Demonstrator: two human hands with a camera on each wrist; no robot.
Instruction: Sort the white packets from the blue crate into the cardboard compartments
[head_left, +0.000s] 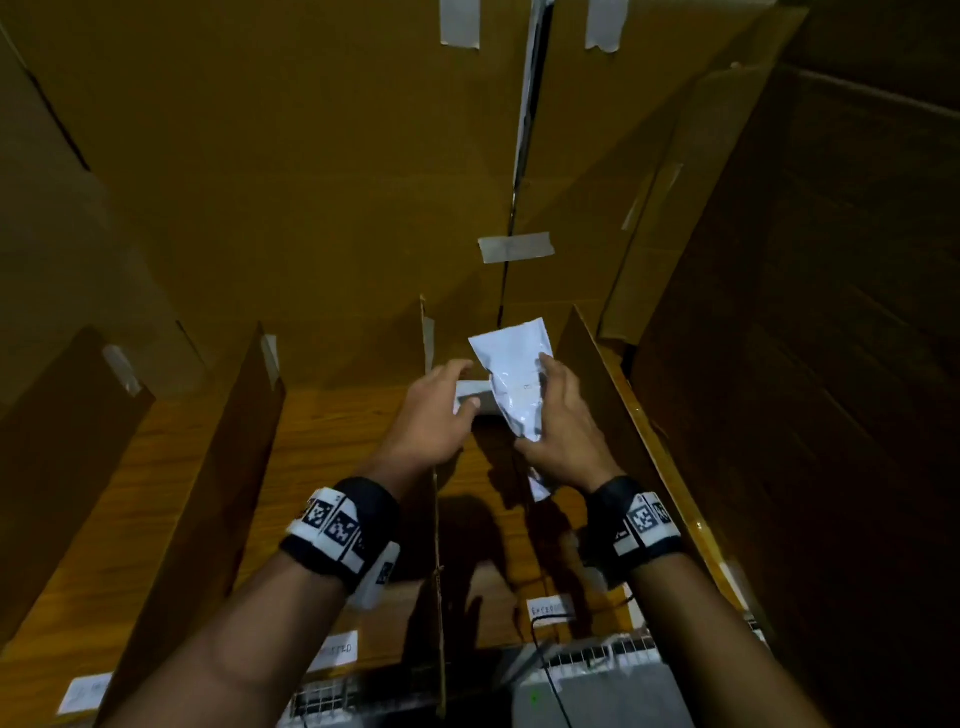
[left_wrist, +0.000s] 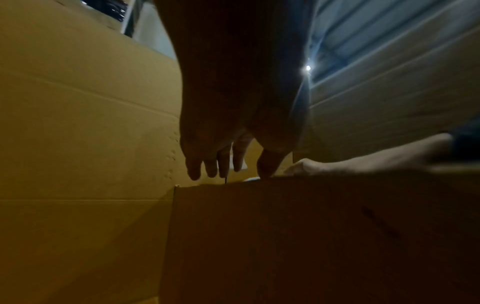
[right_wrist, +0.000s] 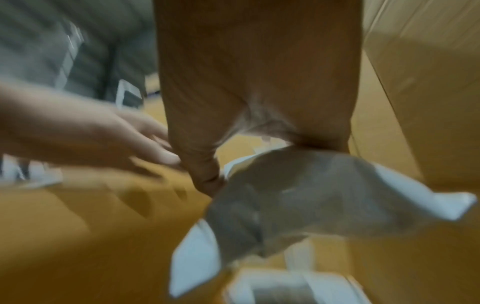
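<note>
My right hand (head_left: 563, 415) grips a white packet (head_left: 511, 374), tilted upright above the right-hand cardboard compartment (head_left: 519, 545). In the right wrist view the thumb and fingers (right_wrist: 207, 174) pinch this crumpled packet (right_wrist: 298, 195). Beside it, above the thin divider (head_left: 439, 545), my left hand (head_left: 436, 410) is open with nothing in it. Its straight fingers (left_wrist: 213, 164) hang over the divider's top edge (left_wrist: 259, 185). A second white packet (head_left: 475, 388) lies at the back of the compartment, just beyond the left fingertips; it also shows blurred under my right hand (right_wrist: 285, 288). The blue crate is not in view.
Tall cardboard walls (head_left: 311, 182) close in the back and sides, taped at the seams. More dividers (head_left: 223, 467) split the wooden floor into compartments, each with a paper label (head_left: 337, 649) at the front. A grey box (head_left: 597, 691) and wire mesh sit at the near edge.
</note>
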